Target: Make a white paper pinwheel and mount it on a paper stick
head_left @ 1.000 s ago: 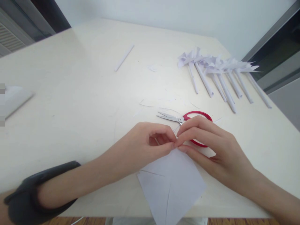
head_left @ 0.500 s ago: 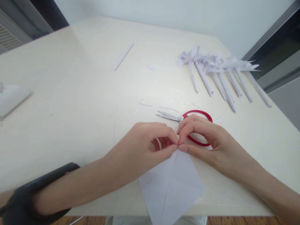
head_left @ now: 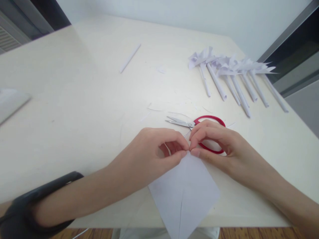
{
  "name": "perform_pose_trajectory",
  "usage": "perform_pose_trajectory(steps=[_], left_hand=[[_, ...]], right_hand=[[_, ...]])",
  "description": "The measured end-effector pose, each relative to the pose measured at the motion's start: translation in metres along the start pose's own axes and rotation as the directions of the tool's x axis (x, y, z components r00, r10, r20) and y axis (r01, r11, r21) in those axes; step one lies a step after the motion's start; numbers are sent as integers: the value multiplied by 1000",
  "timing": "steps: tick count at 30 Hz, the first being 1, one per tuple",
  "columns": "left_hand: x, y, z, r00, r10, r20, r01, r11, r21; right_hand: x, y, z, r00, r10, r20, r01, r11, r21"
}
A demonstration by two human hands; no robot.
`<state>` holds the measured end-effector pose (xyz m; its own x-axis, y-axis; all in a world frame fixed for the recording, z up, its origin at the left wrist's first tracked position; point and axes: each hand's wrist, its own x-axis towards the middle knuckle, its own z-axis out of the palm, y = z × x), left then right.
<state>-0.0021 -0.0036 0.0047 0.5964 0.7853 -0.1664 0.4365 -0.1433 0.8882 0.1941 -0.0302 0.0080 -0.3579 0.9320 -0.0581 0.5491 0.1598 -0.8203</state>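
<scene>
Left grip (head_left: 159, 147) and right grip (head_left: 221, 142) pinched side by side at the top corner of my white paper sheet (head_left: 193, 187). Sheet reaches toward me past the near edge of the tabletop (head_left: 74, 99). Red-handled scissors (head_left: 190, 124) just beyond, partly behind my right.

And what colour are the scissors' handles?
The handles are red, seen best in the head view.

White table (head_left: 74, 109) with scissors (head_left: 191, 124), paper pinwheels (head_left: 228, 69)
</scene>
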Motion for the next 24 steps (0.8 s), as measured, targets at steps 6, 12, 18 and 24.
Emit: perform_pose_trajectory(steps=[6, 12, 18, 24], left_hand=[[-1, 4, -2, 1000, -4, -23, 4, 1000, -22], [0, 3, -1, 997, 65, -52, -61, 995, 75], [-1, 0, 0, 991, 115, -72, -104, 986, 131], [-3, 0, 0, 992, 115, -60, -107, 988, 115]], right_hand=[[2, -2, -1, 1000, 6, 7, -6, 1000, 4], [3, -3, -2, 999, 34, 39, -33, 999, -8], [2, -3, -2, 999, 23, 42, -22, 999, -35], [3, 3, 0, 999, -23, 32, 24, 998, -50]])
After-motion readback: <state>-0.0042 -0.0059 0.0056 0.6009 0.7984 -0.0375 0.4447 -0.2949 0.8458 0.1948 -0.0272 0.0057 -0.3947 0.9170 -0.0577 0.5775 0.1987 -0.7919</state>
